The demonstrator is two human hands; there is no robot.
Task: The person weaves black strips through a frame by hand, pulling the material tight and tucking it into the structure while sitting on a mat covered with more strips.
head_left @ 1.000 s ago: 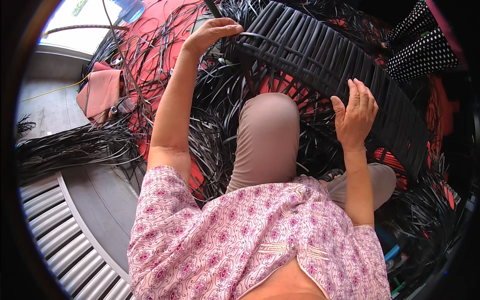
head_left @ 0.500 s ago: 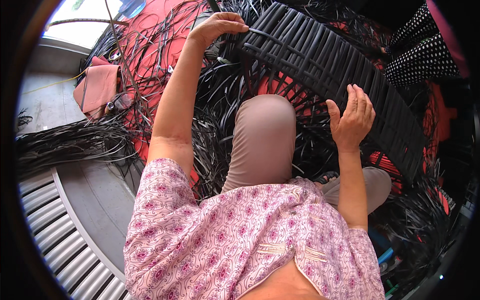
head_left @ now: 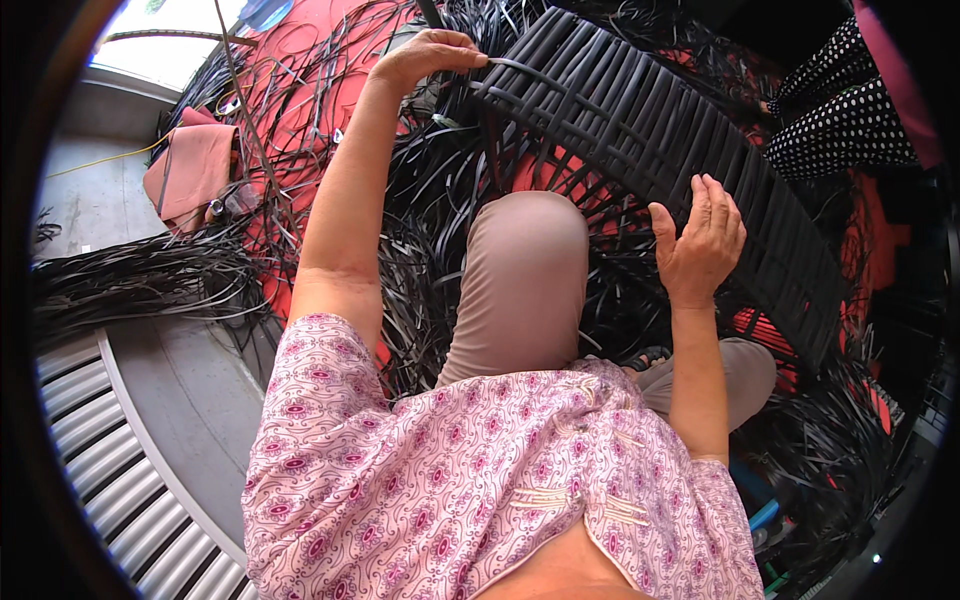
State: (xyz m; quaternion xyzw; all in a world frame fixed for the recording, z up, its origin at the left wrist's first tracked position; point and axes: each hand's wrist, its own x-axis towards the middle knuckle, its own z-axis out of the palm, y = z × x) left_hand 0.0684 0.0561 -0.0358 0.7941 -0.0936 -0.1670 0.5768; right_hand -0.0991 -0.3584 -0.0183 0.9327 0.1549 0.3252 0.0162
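Observation:
A large woven frame of flat black strips (head_left: 640, 110) slants from the upper middle down to the right, in front of my raised knee. At its upper left edge my left hand (head_left: 432, 58) pinches the end of a dark weaving strip (head_left: 530, 72) between thumb and fingers; the strip runs right into the weave. My right hand (head_left: 699, 243) is raised by the frame's lower edge, fingers stretched and thumb apart, with nothing in it. Whether its fingertips touch the weave I cannot tell.
Loose black strips (head_left: 420, 240) lie heaped around the frame over a red floor covering (head_left: 310, 60). A thick bundle of strips (head_left: 150, 280) lies at left, near a pink cloth (head_left: 197, 170) and a slatted metal piece (head_left: 130, 470). Another person's dotted trousers (head_left: 850, 120) show at upper right.
The view has shifted slightly. My left hand has drawn a little left with the strip still pinched; my right hand keeps its open pose.

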